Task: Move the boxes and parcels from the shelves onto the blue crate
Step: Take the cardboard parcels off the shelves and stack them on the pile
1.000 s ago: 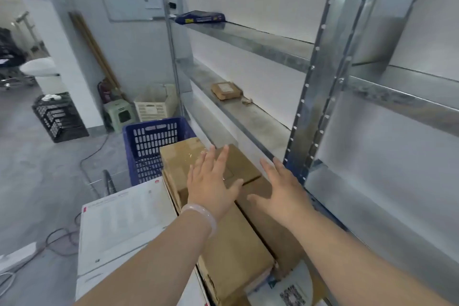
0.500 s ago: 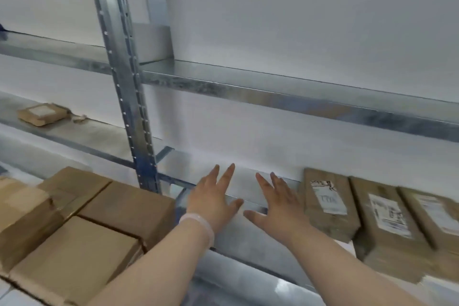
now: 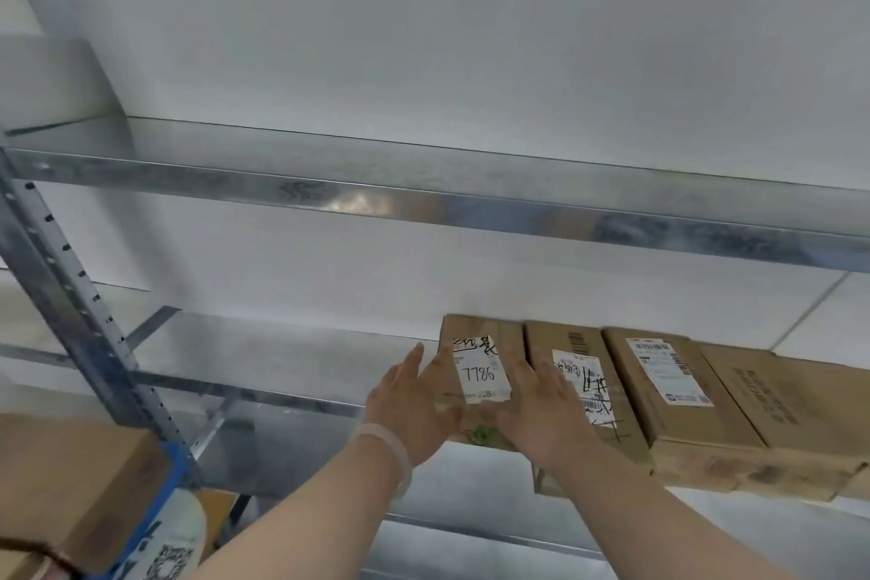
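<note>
Flanking a cardboard box labelled 7786, the left hand and right hand hover, fingers straight, holding nothing. It sits leftmost in its row on the shelf, at the front edge. Probably stiff and light; grip its long sides.

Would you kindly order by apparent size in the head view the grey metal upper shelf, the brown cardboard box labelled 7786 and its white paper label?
1. Grey metal upper shelf
2. Brown cardboard box labelled 7786, partly covered
3. White paper label
</note>
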